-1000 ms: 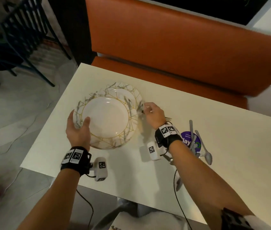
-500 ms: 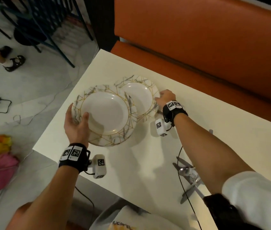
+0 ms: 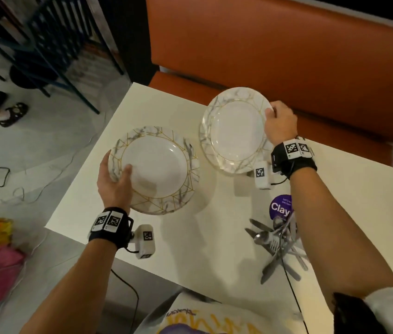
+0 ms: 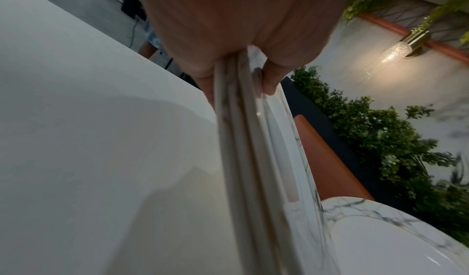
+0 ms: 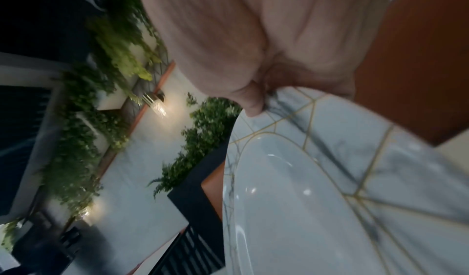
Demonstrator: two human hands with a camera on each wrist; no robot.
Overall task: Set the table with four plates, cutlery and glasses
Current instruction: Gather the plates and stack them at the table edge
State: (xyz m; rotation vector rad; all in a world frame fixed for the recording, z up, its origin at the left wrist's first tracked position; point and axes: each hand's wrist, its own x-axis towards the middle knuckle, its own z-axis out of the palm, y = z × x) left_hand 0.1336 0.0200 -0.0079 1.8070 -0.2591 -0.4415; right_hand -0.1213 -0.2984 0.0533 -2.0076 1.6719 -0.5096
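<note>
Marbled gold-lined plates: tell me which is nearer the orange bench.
The single marbled gold-lined plate gripped by the right hand, close to the orange bench. The left hand grips a stack of plates at the table's outer edge.

On the table (image 3: 202, 237), the plate stack (image 3: 154, 169) sits at the left, the single plate (image 3: 234, 131) to its right and farther back by the bench (image 3: 287, 56). The cutlery (image 3: 277, 244) lies near the right front edge.
</note>
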